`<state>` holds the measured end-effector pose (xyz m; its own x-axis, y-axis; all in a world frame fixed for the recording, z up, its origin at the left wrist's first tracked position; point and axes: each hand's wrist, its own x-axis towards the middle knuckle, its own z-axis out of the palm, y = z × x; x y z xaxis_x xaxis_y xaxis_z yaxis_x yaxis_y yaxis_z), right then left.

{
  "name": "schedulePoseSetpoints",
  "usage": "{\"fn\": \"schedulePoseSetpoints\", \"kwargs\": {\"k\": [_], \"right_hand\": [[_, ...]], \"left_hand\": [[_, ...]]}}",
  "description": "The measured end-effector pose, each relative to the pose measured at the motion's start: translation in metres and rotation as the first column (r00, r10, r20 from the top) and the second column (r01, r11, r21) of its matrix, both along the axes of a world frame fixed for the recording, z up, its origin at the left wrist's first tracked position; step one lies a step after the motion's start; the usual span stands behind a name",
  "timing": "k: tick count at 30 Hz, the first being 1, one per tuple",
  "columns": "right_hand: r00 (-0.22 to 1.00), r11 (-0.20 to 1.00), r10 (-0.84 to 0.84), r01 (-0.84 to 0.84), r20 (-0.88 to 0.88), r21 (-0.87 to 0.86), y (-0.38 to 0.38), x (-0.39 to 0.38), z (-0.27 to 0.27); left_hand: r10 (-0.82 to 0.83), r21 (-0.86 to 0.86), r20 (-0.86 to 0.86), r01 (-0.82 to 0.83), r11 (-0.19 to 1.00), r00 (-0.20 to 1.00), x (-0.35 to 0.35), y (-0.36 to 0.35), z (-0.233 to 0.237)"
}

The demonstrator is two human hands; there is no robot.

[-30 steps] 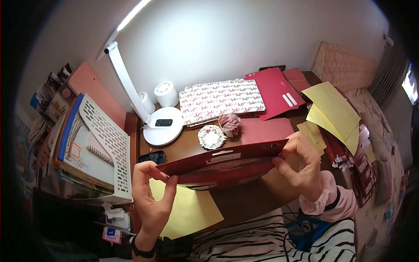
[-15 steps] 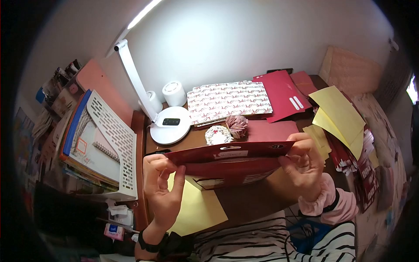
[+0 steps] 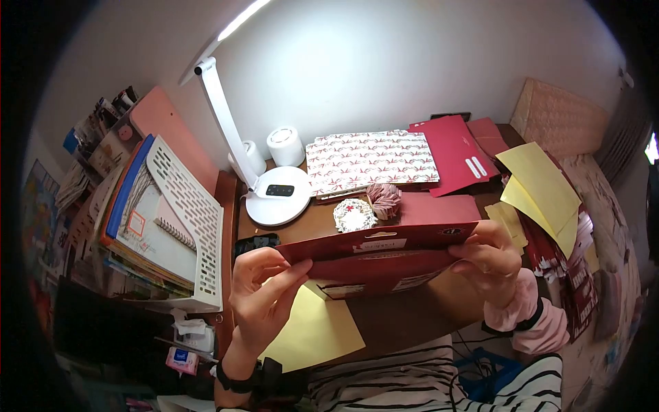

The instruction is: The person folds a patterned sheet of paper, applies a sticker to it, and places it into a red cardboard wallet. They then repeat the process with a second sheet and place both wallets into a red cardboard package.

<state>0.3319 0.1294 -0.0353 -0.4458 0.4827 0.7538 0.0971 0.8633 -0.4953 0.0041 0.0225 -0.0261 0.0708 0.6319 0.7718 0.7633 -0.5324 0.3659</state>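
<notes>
A dark red cardboard sleeve (image 3: 384, 269) with a hang slot in its top flap is stretched between my two hands above the desk. My left hand (image 3: 266, 292) pinches its left end between thumb and fingers. At the opposite end, my right hand (image 3: 491, 259) grips the corner in the same way. A printed label shows below the slot, and the pocket under the flap gapes slightly; its contents are not visible. Beneath my left hand lies a yellow sheet (image 3: 322, 336) on the brown desk (image 3: 405, 323).
A white lamp (image 3: 276, 209) stands at the back left beside a white file rack (image 3: 195, 233). Patterned sheets (image 3: 374, 161), red folders (image 3: 453, 147), a round tag (image 3: 355, 215) and pink twine (image 3: 384, 201) lie behind the sleeve. Yellow sheets (image 3: 542, 189) top a pile at right.
My view has shifted slightly, so most things appear farther right. My left thumb has slid inward along the sleeve's edge, and both hands still hold the sleeve.
</notes>
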Motion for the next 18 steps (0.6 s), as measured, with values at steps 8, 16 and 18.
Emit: {"fn": "schedulePoseSetpoints", "kwargs": {"k": [8,16,18], "right_hand": [[0.996,0.999,-0.039,0.039,0.081,0.003,-0.001,-0.002,0.011],[0.995,0.993,0.026,-0.014,0.097,-0.120,0.002,0.004,0.014],[0.996,0.993,0.034,-0.024,0.086,-0.114,0.003,0.005,0.014]], "left_hand": [[0.019,-0.023,-0.088,-0.021,1.000,0.996,-0.001,-0.006,0.008],[0.044,-0.078,-0.042,-0.047,0.996,0.998,0.005,-0.010,0.013],[0.032,-0.067,-0.065,-0.036,0.997,0.997,0.004,-0.009,0.014]]}}
